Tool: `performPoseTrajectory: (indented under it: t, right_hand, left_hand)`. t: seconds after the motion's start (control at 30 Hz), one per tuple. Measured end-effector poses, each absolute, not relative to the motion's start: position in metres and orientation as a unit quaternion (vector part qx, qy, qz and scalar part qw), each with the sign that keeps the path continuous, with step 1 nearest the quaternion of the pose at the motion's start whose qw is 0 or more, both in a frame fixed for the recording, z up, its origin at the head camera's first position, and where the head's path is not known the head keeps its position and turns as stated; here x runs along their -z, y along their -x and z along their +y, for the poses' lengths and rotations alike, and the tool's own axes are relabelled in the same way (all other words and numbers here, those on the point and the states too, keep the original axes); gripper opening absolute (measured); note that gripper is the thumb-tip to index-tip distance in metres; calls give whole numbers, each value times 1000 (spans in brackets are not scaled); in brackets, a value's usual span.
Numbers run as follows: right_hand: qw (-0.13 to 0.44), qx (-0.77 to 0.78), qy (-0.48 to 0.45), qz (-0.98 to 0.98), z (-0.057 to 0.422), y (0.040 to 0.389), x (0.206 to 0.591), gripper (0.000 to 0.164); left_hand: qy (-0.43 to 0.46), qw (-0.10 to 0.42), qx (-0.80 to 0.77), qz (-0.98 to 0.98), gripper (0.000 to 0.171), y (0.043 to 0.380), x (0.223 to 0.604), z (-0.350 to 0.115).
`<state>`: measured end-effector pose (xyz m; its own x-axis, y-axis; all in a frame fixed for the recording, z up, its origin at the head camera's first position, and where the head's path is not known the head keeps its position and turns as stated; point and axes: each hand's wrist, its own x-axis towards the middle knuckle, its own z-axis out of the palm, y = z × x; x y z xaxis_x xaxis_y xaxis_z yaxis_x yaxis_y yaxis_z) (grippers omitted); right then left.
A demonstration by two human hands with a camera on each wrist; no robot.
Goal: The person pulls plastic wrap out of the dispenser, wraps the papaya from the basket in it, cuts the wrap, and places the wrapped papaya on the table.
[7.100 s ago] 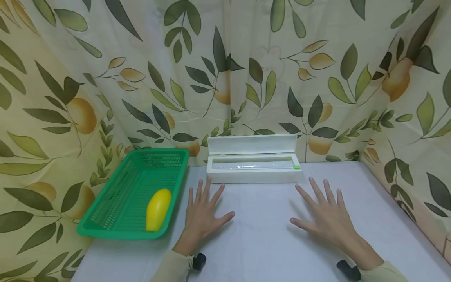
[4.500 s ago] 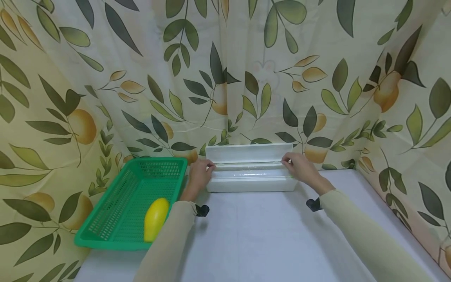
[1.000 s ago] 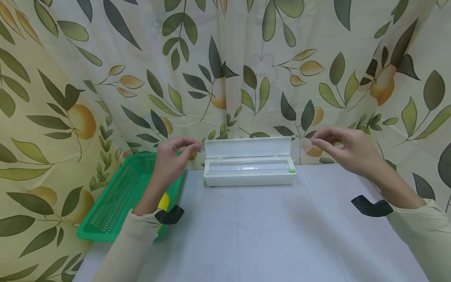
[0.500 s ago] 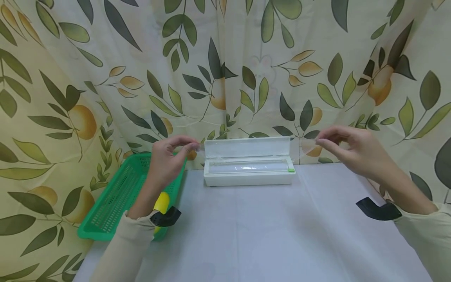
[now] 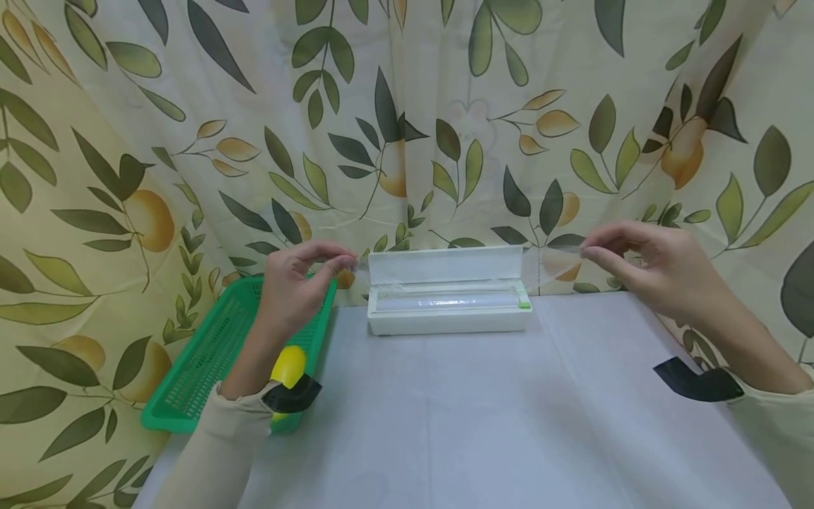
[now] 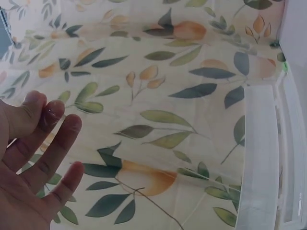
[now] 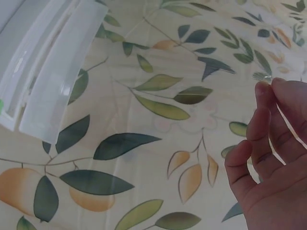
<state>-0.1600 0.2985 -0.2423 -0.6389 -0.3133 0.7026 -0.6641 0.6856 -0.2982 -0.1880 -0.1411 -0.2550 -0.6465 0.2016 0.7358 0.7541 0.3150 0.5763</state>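
My left hand (image 5: 294,288) and right hand (image 5: 664,272) are raised on either side of a white cling film dispenser (image 5: 448,325). Each pinches an edge of clear cling film (image 5: 555,264) between thumb and forefinger. The film is nearly invisible, showing as a faint sheen stretched across from hand to hand near the lifted lid (image 5: 445,266). Inside the box lies the film roll (image 5: 448,302), with a small green slider (image 5: 524,305) at its right end. The left wrist view has a bit of film at the fingertips (image 6: 50,111); another glints at the right fingertips (image 7: 265,84).
A green perforated basket (image 5: 184,385) stands on the left under my left forearm. In it lies a smooth yellow fruit (image 5: 289,365), partly covered by the black wrist camera (image 5: 292,394). Behind the white table (image 5: 445,424) hangs a leaf-patterned curtain (image 5: 356,85).
Both hands first lay spread above the table, then took the film at the box and lifted it out sideways. In the last second they have drawn slightly farther apart, still pinching it.
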Motion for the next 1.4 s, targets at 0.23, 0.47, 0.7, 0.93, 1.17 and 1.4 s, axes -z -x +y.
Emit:
performPoseTrajectory:
  t: [0.23,0.47,0.7,0.93,1.17,1.4]
  right_hand:
    - [315,-287,-312,-849,304,144,260,31]
    - [260,-298,-334,-855,305,111,295,43]
    - [171,-332,-359,-855,309,82,343,53]
    - [82,-389,-323,-859,309,64,389,38]
    - [2,-428,-275,-861,306,58,435,20]
    - [-1,-440,-258,-860,300,58,461,19]
  left_hand:
    - [325,254,497,-763,7,170,271,-144]
    - [366,205,518,-745,19,142,312,-152]
    - [414,109,512,-745,21,120,356,-161]
    - [413,38,503,-758,16,107,391,-164]
    - [343,-57,489,-800,8,95,428,-166]
    - [322,-78,495,-803,5,91,454,-165]
